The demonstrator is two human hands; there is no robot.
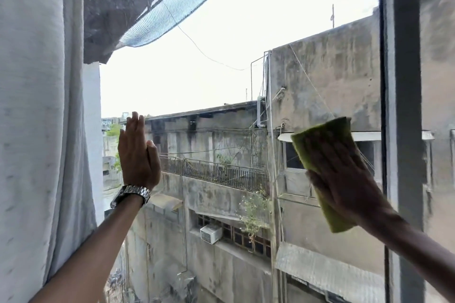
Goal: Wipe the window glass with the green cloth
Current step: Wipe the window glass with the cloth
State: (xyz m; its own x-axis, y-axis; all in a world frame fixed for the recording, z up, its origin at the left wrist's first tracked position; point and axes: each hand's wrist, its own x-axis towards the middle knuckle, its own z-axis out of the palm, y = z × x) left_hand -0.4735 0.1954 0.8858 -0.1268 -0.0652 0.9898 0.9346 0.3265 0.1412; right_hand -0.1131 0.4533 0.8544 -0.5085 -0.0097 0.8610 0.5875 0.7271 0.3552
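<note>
From my feed the right hand point(344, 174) is flat, fingers spread, palm pressing the green cloth point(325, 170) against the window glass point(221, 76). The cloth sits low on the right side of the pane, just beside the grey window frame point(403, 130), and it sticks out above the fingertips and below the heel of the hand (folded over, by the look of it). The left hand point(138, 155) is up on the left side of the pane, well apart from the cloth, fingers straight and pressed together, holding nothing; I can't tell if the palm really touches the glass. There's a metal wristwatch point(131, 195) on that wrist. Just left of that arm hangs a pale curtain point(37, 130). Through the glass I get stained concrete buildings point(320, 86), a railed balcony point(214, 174), an air conditioner unit point(210, 233) and some netting point(187, 7) up top.
</note>
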